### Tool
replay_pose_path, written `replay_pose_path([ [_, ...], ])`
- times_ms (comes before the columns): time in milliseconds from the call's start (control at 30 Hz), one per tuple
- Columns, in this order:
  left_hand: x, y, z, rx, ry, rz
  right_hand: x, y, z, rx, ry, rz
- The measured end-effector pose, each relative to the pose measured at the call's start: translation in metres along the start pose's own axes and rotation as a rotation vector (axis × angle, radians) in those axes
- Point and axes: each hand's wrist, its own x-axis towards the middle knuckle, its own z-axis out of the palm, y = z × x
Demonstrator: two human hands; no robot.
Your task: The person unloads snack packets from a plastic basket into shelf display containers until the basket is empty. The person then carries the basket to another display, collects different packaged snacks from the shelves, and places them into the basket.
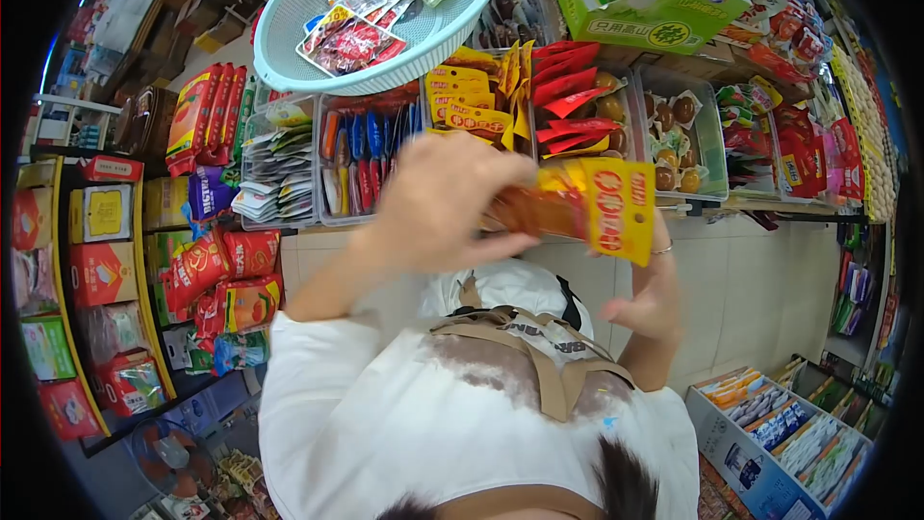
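Note:
My left hand (448,197) is closed around a snack packet (621,212) with a yellow and red printed end and a brown, see-through body. The packet is held about level above the front edge of the display bins. My right hand (650,299) is just below and behind the packet's yellow end, thumb stretched away from it. Its other fingers are partly hidden by the packet, so whether they touch it is unclear. Similar yellow packets (467,101) stand in a bin beyond my left hand.
A light blue basket (274,48) with several small packets rests over the bins. Clear bins hold blue-and-red sticks (371,154), red packets (568,96) and wrapped brown eggs (679,125). A green carton (616,24) stands behind. Shelves flank both sides; a box of sachets (770,433) is lower right.

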Motion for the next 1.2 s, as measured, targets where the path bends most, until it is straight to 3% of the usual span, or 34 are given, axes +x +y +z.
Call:
replay_pose_path([
  [67,-0.012,0.011,0.039,-0.117,0.137,-0.047,0.005,0.002,0.009,-0.022,-0.043,-0.017],
  [133,-0.024,0.02,0.057,-0.157,0.195,-0.127,0.013,0.008,0.011,-0.405,0.042,0.107],
  [167,-0.028,0.022,0.062,-0.197,0.252,-0.201,0.019,0.009,0.01,-0.409,0.033,0.11],
  [367,-0.069,-0.001,0.036,-0.141,0.402,-0.392,0.076,0.017,0.023,-0.633,-0.169,-0.157],
  [433,-0.076,-0.007,0.029,-0.122,0.399,-0.464,0.091,0.023,0.04,-0.834,-0.307,-0.363],
  [500,-0.079,-0.01,0.024,-0.073,0.437,-0.496,0.103,0.027,0.054,-0.854,-0.346,-0.267],
  [533,-0.08,-0.009,0.023,-0.071,0.439,-0.501,0.107,0.029,0.059,-0.878,-0.38,-0.166],
  [633,-0.083,-0.007,0.022,-0.065,0.488,-0.496,0.112,0.049,0.069,-1.034,-0.388,-0.131],
  [767,-0.086,-0.004,0.019,-0.049,0.431,-0.481,0.105,0.087,0.073,-0.968,-0.335,-0.15],
  [833,-0.085,-0.003,0.019,-0.07,0.425,-0.486,0.095,0.097,0.076,-1.021,-0.409,0.013],
  [967,-0.082,-0.007,0.017,-0.05,0.409,-0.435,0.092,0.081,0.076,-1.158,-0.336,-0.149],
  [1133,-0.07,-0.016,-0.002,-0.023,0.387,-0.429,0.091,0.092,0.078,-1.166,-0.277,-0.192],
  [1200,-0.056,-0.03,-0.021,0.109,0.432,-0.29,0.094,0.091,0.078,-1.221,-0.287,-0.174],
])
